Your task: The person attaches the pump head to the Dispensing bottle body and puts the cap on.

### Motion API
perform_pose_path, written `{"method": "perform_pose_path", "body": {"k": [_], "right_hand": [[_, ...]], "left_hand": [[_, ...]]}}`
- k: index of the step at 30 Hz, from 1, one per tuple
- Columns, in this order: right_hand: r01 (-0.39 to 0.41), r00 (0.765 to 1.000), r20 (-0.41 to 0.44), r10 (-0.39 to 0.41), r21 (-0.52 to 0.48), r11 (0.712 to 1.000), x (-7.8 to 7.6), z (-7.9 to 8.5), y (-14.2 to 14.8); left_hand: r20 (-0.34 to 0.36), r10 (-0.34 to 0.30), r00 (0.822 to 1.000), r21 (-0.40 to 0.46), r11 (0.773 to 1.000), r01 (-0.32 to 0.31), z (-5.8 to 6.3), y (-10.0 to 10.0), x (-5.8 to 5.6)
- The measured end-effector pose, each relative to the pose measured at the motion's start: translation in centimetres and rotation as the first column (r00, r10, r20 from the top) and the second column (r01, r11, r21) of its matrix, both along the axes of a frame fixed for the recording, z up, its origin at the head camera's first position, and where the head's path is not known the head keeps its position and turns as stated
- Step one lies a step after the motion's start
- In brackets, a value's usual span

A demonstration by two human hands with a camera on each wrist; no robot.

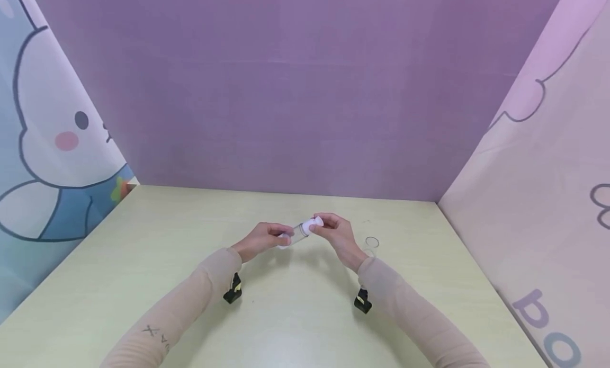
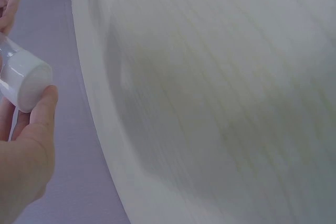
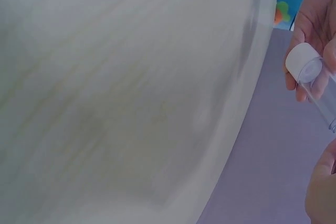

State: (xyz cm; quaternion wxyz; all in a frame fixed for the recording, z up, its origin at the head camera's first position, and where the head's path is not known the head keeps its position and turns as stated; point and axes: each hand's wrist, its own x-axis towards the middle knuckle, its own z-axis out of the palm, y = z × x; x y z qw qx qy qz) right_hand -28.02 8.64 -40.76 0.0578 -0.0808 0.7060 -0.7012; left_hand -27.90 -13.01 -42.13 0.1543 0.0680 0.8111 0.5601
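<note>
Above the table, both hands hold a clear cylindrical bottle [image 1: 297, 234] with white ends, tilted so that its right end is higher. My left hand [image 1: 261, 241] grips the lower white end [image 2: 34, 82], its thumb and fingers on either side. At the upper end, my right hand [image 1: 337, 234] pinches a white cylindrical piece [image 1: 310, 225] with a wider rim. A thin dark line circles the bottle where the clear body meets this piece. In the right wrist view, the see-through wall [image 3: 326, 100] stretches between the two hands.
A thin dark ring [image 1: 372, 242] lies on the pale table [image 1: 295, 315] just right of my right hand. A purple panel [image 1: 295, 92] rises behind the table, with printed panels at left [image 1: 62, 103] and right [image 1: 534, 167].
</note>
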Motion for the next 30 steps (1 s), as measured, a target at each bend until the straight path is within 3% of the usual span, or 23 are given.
{"method": "perform_pose_path", "body": {"k": [23, 30], "right_hand": [[-0.010, 1.000, 0.006, 0.010, 0.005, 1.000, -0.14, -0.12, 0.35], [-0.085, 0.996, -0.018, 0.084, -0.051, 0.995, -0.04, -0.12, 0.46]], "left_hand": [[0.002, 0.000, 1.000, 0.011, 1.000, 0.000, 0.10, 0.22, 0.05], [0.007, 0.006, 1.000, 0.000, 1.000, -0.006, 0.11, 0.12, 0.14]]}}
